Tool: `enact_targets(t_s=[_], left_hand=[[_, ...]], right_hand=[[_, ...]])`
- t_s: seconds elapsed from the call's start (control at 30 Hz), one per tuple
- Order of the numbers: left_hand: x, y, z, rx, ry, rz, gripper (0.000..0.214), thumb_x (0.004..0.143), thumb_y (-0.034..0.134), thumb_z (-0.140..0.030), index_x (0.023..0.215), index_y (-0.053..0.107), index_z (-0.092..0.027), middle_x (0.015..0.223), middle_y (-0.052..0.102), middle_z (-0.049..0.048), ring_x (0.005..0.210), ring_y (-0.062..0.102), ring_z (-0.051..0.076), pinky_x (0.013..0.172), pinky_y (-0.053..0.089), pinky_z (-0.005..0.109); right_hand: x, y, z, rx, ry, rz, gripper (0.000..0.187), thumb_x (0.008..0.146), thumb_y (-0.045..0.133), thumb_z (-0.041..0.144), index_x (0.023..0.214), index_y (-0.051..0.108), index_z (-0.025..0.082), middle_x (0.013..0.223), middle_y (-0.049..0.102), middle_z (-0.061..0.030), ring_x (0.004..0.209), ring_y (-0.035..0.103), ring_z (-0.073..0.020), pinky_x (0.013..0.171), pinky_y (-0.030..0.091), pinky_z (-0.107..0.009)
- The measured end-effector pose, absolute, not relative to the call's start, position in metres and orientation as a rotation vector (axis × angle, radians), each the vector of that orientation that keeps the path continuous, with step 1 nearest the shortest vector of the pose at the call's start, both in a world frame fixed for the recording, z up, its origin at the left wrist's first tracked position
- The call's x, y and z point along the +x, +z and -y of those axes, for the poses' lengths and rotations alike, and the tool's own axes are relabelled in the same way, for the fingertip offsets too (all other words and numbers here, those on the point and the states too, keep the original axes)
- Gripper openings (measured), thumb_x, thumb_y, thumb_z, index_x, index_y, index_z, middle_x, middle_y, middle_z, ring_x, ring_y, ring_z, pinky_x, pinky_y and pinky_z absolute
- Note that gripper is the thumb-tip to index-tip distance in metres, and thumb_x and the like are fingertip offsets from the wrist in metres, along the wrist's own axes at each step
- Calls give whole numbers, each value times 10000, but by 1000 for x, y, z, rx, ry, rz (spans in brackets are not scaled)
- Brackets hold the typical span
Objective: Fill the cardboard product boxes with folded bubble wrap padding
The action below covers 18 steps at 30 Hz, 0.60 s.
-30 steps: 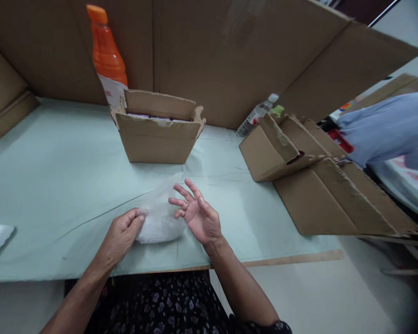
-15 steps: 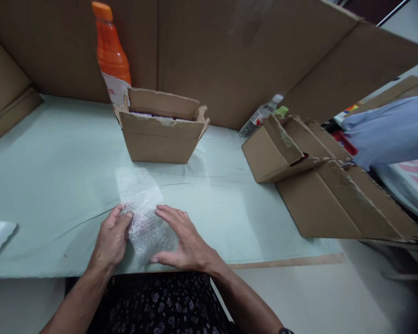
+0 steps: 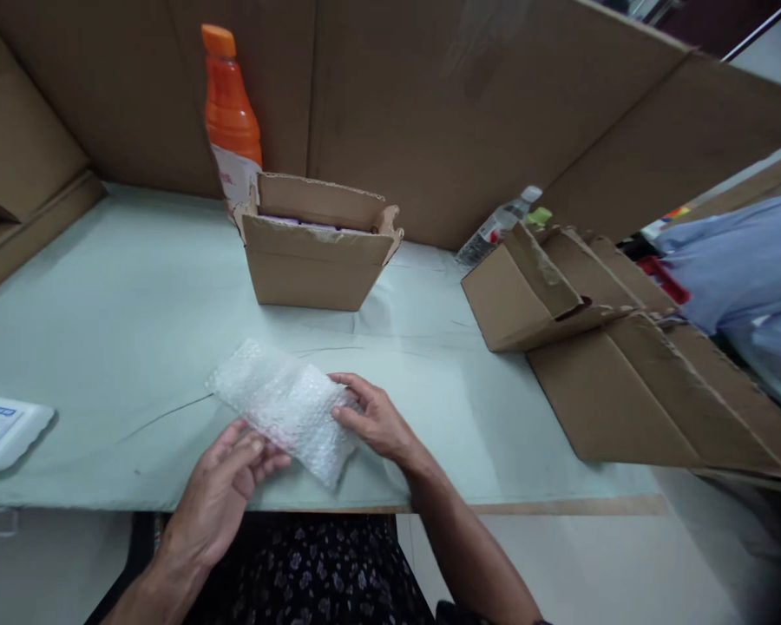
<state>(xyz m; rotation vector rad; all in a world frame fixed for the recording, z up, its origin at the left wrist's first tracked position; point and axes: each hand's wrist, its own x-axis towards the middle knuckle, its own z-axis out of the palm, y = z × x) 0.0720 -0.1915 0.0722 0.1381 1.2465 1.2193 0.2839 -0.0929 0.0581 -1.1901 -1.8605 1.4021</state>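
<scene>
A clear bubble wrap pouch [image 3: 279, 391] lies slanted in front of me, close to the table's near edge. A faint pinkish patch shows through its lower side; what is inside cannot be made out. My right hand [image 3: 370, 417] grips the pouch's right end, thumb on top and fingers around the far edge. Along the lower left edge is my left hand [image 3: 234, 464], its fingers loosely bent and apart, touching or nearly touching the wrap.
An open cardboard box [image 3: 309, 265] with purplish items inside stands beyond the pouch, an orange bottle [image 3: 231, 113] behind it. More open boxes [image 3: 521, 291] and a clear bottle [image 3: 498, 226] are on the right. A white packet [image 3: 9, 434] lies at left. A person's blue sleeve [image 3: 748, 260] shows far right.
The bubble wrap pouch has turned from near upright to slanting down rightward. My right hand has closed on its right end. My left hand has loosened its pinch and moved lower.
</scene>
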Motion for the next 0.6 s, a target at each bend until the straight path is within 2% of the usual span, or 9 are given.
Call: enact_targets(t_s=[0.07, 0.13, 0.23, 0.33, 0.4, 0.5, 0.6], left_hand=[[67, 73, 208, 317, 965, -1213, 424, 711, 815, -420, 1025, 702, -159, 903, 764, 119, 813, 741, 259, 715, 617, 373], [63, 75, 217, 551, 784, -1204, 471, 742, 765, -541, 1001, 745, -149, 867, 770, 150, 768, 742, 285, 699, 613, 408], [58, 80, 207, 1004, 834, -1416, 366, 796, 694, -521, 985, 777, -219, 936, 784, 122, 868, 742, 300, 769, 604, 428], [54, 80, 173, 1600, 1062, -1642, 284, 873, 592, -398, 1042, 766, -251, 1129, 760, 93, 1125, 672, 308, 977, 535, 469], [51, 73, 149, 1937, 1083, -1669, 310, 904, 523, -328, 1096, 743, -226, 1192, 736, 106, 1211, 614, 312, 1063, 467, 498], [46, 52, 124, 2175, 857, -1727, 324, 911, 457, -274, 1062, 734, -196, 1178, 725, 143, 1150, 614, 338, 994, 479, 528], [36, 33, 119, 2172, 737, -1762, 299, 912, 457, -288, 1016, 729, -215, 1174, 722, 131, 1098, 618, 331, 925, 496, 507]], right_hand=[[307, 65, 75, -1315, 1214, 2068, 426, 844, 645, 235, 1269, 651, 197, 949, 720, -42, 822, 653, -204, 799, 537, -355], [328, 71, 61, -1483, 834, 2166, 413, 830, 655, 217, 1242, 673, 206, 1030, 733, -71, 882, 665, -235, 885, 523, -431], [335, 77, 56, -1555, 373, 2102, 354, 867, 639, 211, 1218, 687, 221, 1171, 715, -112, 1047, 659, -291, 977, 483, -514], [302, 77, 73, -1364, 352, 2212, 330, 920, 611, 203, 1242, 673, 233, 1277, 679, -117, 1189, 611, -295, 1021, 476, -517], [271, 72, 89, -1176, 434, 2413, 356, 919, 637, 211, 1274, 653, 239, 1393, 615, -119, 1258, 569, -291, 1035, 473, -511], [247, 60, 104, -969, 535, 2645, 389, 918, 666, 234, 1304, 627, 246, 1477, 555, -115, 1323, 526, -287, 1042, 467, -498], [274, 47, 111, -1057, 544, 2620, 357, 947, 636, 249, 1303, 630, 235, 1466, 577, -109, 1369, 501, -283, 1081, 433, -502]])
